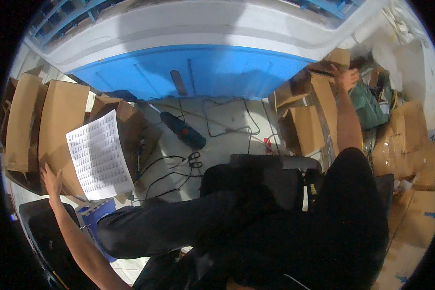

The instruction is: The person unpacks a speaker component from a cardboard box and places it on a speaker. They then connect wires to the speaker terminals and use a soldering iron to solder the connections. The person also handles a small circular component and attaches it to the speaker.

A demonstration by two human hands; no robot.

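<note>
My left hand (51, 180) rests with fingers apart against the lower side of a tall brown cardboard box (62, 123). Beside that box, a white sheet (100, 157) printed with rows of small dark marks lies tilted over another open carton (125, 113). My right arm reaches far to the right. There my right hand (347, 79) is over the edge of the cardboard boxes (324, 99), its thumb apart and its fingers loosely bent. I see nothing held in it. Just past the hand stands a small cardboard piece (340, 57).
A blue panel (145, 70) under a white rim spans the far side. On the floor lie a dark green power tool (182, 130), black scissors (194, 159) and loose cables (232, 130). A green bag (369, 104) and taped cartons (411, 140) crowd the right. A blue stool (96, 217) stands by my left leg.
</note>
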